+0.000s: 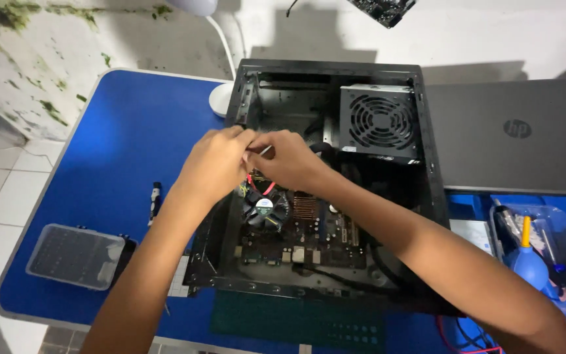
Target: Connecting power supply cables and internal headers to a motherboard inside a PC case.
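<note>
Both hands met over open PC case (427, 164) w/ fan (264, 206); right hand (287, 159) pinched thin silver tool (265, 150), left hand (216, 164) curled closed beside it.

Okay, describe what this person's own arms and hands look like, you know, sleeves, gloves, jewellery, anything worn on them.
Both forearms are bare as far as the picture shows, with no sleeve in view. The left hand and right hand wear no gloves, and no watch, bracelet or ring shows on the visible sides. No markings are visible.
</note>
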